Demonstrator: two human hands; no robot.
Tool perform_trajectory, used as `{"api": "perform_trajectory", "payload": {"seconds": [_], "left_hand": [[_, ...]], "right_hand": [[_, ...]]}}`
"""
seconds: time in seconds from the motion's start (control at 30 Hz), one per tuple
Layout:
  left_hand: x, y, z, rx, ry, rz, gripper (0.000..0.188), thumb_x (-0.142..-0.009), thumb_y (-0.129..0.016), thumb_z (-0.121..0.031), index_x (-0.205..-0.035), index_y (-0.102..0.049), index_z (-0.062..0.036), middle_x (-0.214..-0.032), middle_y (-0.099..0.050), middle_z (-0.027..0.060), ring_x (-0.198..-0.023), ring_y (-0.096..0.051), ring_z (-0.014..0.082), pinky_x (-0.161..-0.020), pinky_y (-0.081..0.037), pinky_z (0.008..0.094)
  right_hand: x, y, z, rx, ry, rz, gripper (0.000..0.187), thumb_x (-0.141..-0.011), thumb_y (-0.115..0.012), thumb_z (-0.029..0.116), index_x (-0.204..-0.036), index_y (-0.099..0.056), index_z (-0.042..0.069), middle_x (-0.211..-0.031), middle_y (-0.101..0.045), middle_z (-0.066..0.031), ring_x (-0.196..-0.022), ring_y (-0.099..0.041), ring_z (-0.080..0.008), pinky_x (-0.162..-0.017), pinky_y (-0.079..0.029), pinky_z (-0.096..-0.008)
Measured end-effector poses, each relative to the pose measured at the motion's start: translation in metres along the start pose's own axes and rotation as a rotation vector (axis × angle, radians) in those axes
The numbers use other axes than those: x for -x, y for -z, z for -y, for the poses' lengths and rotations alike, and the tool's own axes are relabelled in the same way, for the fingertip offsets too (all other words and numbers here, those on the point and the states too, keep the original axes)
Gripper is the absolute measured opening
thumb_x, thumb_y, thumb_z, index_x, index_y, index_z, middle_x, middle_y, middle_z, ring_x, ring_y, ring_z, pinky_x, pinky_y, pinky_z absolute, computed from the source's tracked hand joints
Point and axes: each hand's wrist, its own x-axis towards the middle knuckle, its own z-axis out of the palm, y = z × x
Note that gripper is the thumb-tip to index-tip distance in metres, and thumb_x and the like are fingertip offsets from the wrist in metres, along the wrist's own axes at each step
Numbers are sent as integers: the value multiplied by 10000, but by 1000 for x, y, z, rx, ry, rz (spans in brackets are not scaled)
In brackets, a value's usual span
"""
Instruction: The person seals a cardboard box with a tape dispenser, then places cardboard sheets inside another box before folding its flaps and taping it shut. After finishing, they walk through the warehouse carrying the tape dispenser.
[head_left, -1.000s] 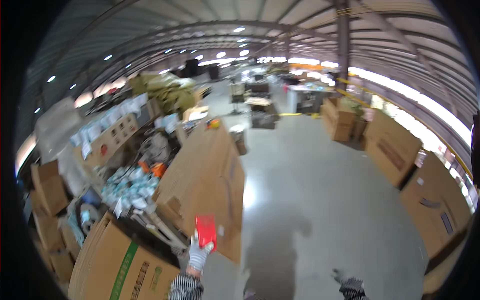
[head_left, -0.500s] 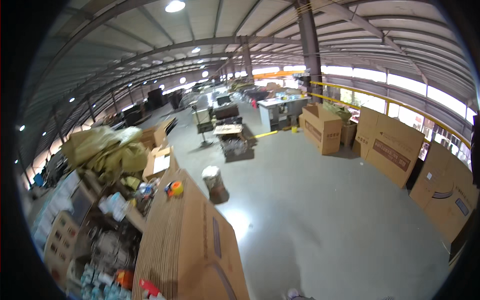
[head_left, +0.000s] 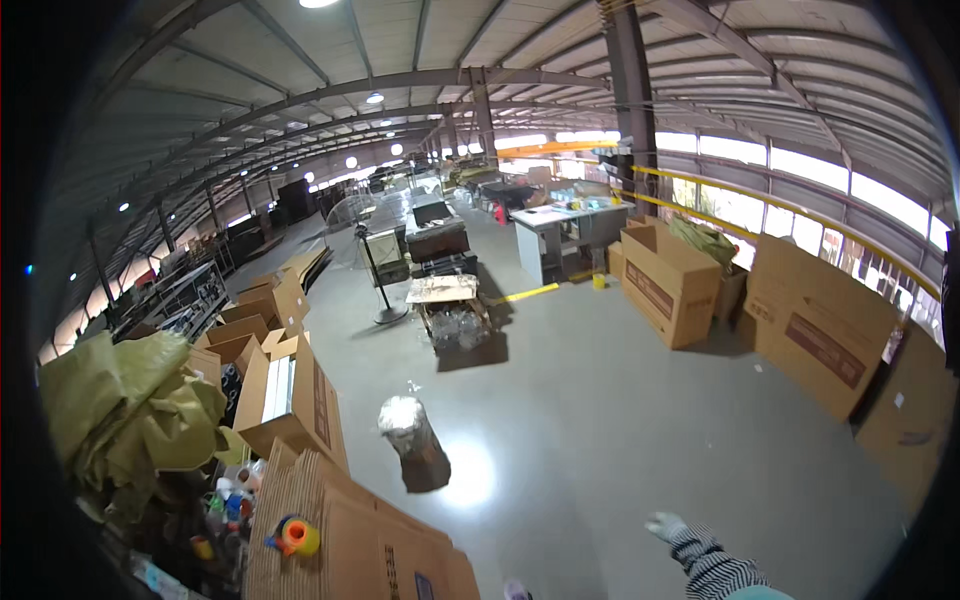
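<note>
My right hand (head_left: 666, 525), in a pale glove below a black-and-white striped sleeve (head_left: 712, 562), hangs over the grey floor at the lower right. It touches nothing that I can see, and its fingers are too small and blurred to read. My left hand is out of the picture. Nearest on the left stands a stack of flattened cardboard boxes (head_left: 385, 530), with an orange and yellow tape dispenser (head_left: 297, 537) on its top edge. Beyond the stack, a wrapped, silvery-topped cylinder (head_left: 408, 430) stands on the floor.
Open cartons (head_left: 292, 395) and a heap of olive sacking (head_left: 140, 400) line the left side. A cart (head_left: 445, 295) and a pedestal stand (head_left: 385, 290) are ahead. A grey workbench (head_left: 560, 225), a large carton (head_left: 670, 285) and leaning cardboard sheets (head_left: 810, 325) stand to the right.
The view has moved forward; the tape dispenser, cylinder and cartons appear closer and lower. My right hand and striped sleeve have come into the picture at the lower right.
</note>
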Motion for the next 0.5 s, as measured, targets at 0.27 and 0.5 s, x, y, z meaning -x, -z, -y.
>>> {"api": "perform_trajectory", "payload": {"seconds": [0.27, 0.5], "left_hand": [[-306, -247, -222, 38, -149, 453, 477, -947, -575, -261, -1341, -537, 5, -1266, -596, 227, -1147, -573, 413, -997, -458, 512], [-760, -392, -493, 370, -607, 472, 494, -1018, -525, -371, -1332, -586, 7, -1373, -584, 175, -1270, -548, 266, -1076, -431, 361]], "right_hand": [[-308, 77, 204, -7, 148, 68, 564, -959, -572, 474, -1346, -552, 64, -1257, -655, -179, -1198, -610, -315, -1021, -467, -390], [-412, 89, 63, 170, -508, 378, 592, -946, -555, 521, -1311, -593, 57, -1295, -627, -193, -1224, -580, -356, -1038, -452, -411]]}}
